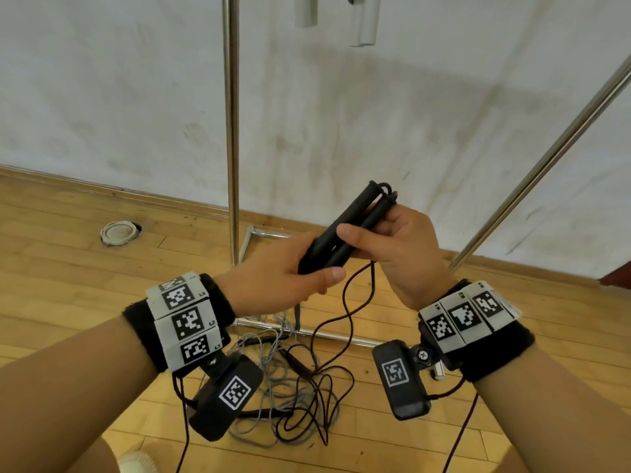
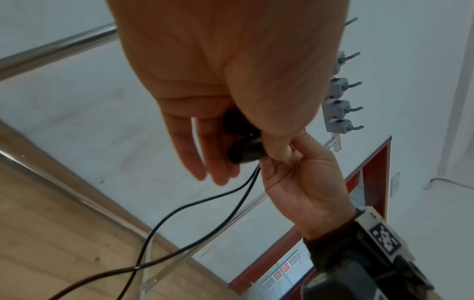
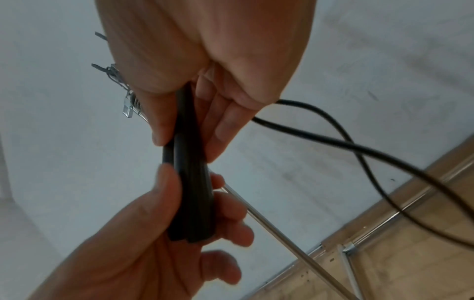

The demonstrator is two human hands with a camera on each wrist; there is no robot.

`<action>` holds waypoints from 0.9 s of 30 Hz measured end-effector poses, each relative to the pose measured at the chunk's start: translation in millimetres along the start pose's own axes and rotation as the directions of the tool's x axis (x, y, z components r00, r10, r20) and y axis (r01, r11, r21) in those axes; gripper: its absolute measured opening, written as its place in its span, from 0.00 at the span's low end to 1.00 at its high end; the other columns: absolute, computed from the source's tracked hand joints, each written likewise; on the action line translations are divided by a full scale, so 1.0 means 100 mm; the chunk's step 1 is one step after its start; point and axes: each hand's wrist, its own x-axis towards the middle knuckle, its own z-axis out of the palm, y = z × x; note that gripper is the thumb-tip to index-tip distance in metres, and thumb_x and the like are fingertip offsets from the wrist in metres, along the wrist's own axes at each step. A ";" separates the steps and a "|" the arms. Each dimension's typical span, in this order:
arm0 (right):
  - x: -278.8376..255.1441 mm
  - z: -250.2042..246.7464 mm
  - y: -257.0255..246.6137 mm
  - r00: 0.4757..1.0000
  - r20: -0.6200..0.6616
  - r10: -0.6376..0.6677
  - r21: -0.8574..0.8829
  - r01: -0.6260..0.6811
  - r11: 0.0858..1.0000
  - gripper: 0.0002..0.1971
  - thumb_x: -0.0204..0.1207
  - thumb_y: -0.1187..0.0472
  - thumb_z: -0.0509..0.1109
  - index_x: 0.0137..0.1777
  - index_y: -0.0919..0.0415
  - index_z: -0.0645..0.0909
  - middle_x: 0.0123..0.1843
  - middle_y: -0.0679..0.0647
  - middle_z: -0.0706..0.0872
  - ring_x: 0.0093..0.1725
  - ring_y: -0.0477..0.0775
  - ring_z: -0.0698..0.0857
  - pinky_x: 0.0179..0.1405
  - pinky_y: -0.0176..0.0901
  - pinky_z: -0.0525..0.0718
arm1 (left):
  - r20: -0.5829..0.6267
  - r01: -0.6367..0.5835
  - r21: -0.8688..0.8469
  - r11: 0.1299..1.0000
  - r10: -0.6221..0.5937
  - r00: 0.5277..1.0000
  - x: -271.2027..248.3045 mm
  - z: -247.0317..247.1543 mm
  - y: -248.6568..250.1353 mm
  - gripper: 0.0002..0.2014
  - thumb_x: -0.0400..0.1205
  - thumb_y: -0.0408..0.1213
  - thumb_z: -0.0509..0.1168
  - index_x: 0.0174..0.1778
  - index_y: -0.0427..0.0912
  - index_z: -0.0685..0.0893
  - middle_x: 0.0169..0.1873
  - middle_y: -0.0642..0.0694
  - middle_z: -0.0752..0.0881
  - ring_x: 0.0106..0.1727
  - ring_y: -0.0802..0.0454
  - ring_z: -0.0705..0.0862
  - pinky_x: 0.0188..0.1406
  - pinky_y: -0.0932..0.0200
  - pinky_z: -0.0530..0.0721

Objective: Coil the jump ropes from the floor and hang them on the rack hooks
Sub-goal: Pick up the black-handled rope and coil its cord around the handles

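Two black jump rope handles (image 1: 345, 230) lie side by side, tilted up to the right, at chest height in front of the rack. My left hand (image 1: 307, 274) grips their lower ends, with fingers curled round them (image 3: 225, 219). My right hand (image 1: 372, 230) pinches their upper part between thumb and fingers (image 3: 220, 125). The dark cord (image 1: 355, 298) hangs from the handles in two strands down to a loose tangle on the floor (image 1: 307, 397). A grey rope (image 1: 269, 370) lies mixed into that tangle.
The rack has an upright pole (image 1: 232, 131), a slanted pole (image 1: 546, 158) and a base bar (image 1: 307, 331) on the wooden floor. Grey hooks (image 2: 338, 105) line its top rail. A white coiled rope (image 1: 117, 232) lies by the wall on the left.
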 end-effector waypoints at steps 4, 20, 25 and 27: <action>-0.04 0.02 -0.02 1.000 0.004 -0.006 0.014 0.006 1.000 0.10 0.72 0.71 0.77 0.53 0.69 0.84 0.47 0.64 0.92 0.48 0.64 0.92 0.46 0.54 0.91 | 0.007 0.006 -0.216 0.976 -0.005 1.000 0.00 0.04 0.03 0.11 0.83 0.43 0.69 0.60 0.48 0.80 0.43 0.46 0.90 0.41 0.51 0.91 0.39 0.51 0.92; 0.04 -0.50 0.08 0.990 0.141 -0.019 -0.483 0.086 0.871 0.15 0.76 0.53 0.75 0.62 0.45 0.80 0.52 0.46 0.85 0.54 0.44 0.85 0.58 0.47 0.86 | 0.022 -0.098 -0.222 0.970 0.106 0.994 -0.09 -0.19 0.15 0.04 0.86 0.38 0.63 0.56 0.45 0.80 0.39 0.44 0.89 0.36 0.48 0.88 0.34 0.59 0.85; 0.02 -0.37 0.09 0.973 0.228 0.039 -0.459 0.072 0.885 0.11 0.88 0.58 0.59 0.47 0.58 0.81 0.44 0.48 0.92 0.48 0.49 0.90 0.59 0.48 0.83 | -0.093 -0.121 -0.230 0.966 0.102 0.990 -0.10 -0.21 0.12 0.03 0.86 0.39 0.63 0.54 0.47 0.79 0.38 0.47 0.90 0.36 0.50 0.88 0.33 0.60 0.84; 0.02 -0.33 0.07 0.980 0.199 0.027 -0.387 0.053 0.921 0.12 0.89 0.58 0.57 0.47 0.61 0.79 0.30 0.51 0.84 0.29 0.53 0.83 0.41 0.53 0.87 | -0.179 -0.103 -0.239 0.966 0.060 0.982 -0.08 -0.25 0.09 0.02 0.87 0.36 0.63 0.52 0.46 0.80 0.37 0.45 0.89 0.35 0.50 0.87 0.33 0.59 0.84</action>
